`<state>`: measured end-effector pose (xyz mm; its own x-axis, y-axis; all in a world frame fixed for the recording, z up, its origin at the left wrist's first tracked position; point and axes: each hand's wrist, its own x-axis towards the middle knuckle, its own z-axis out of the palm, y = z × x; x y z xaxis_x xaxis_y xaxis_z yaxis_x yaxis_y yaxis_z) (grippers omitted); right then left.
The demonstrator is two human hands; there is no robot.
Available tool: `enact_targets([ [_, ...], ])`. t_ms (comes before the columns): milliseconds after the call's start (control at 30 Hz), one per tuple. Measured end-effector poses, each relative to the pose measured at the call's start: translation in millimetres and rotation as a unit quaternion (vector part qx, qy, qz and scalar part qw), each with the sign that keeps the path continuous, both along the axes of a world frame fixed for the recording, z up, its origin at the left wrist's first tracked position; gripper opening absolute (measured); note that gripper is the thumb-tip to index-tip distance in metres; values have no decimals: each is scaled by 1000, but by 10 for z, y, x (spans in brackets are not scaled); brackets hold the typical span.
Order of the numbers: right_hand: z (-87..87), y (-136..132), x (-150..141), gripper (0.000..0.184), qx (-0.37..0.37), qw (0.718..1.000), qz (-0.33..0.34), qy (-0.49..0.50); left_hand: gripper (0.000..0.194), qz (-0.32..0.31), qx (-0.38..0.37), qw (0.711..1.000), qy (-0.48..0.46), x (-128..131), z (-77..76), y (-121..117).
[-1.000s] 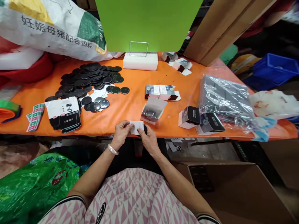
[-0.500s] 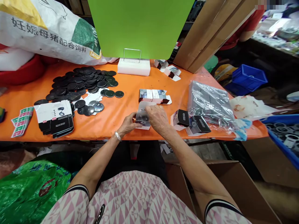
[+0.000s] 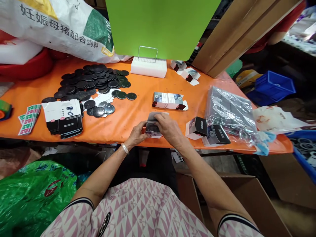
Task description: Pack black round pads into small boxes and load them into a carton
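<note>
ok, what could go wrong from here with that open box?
The open white carton sits close to the front edge of the orange table, so a slip by the left hand or right hand might send it over. Its thin card could also crease under the fingers. Nearby, loose black discs lie among paper slips and might get knocked or mixed.

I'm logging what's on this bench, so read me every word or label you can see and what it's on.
"妊娠母猪配合饲料" on the white woven sack.
The black box: white print, too small to read.
The stacked black-and-white packaging: print too small to read.
The small carton between the hands: nothing legible.
</note>
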<state>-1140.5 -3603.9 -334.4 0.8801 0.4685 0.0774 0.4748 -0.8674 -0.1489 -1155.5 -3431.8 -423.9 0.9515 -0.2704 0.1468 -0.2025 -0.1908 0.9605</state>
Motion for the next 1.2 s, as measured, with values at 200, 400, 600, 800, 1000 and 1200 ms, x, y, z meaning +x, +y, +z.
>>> enact_targets([
  [200, -66, 51, -9, 26, -71, 996, -20, -44, 57, -3, 16, 1000, -10, -2, -1, 15],
  [400, 71, 103, -41, 28, -130, 990, -38, 43, 57, -7, 38, 999, -28, -7, 6, 12],
  [600, 113, 227, -57, 29, -161, 985, -17, 66, 54, -5, 59, 998, -31, -3, 15, 33],
  [800, 170, 365, -91, 32, -169, 984, -21, 47, 53, -1, 64, 998, -25, -13, 27, 12],
  [1000, 166, 111, -265, 28, -79, 993, -1, 85, 61, -27, 25, 999, 8, 26, 69, 83],
  [1200, -291, -452, -250, 33, 409, 896, -171, 6, 60, -61, -207, 967, 133, 43, 93, 103],
])
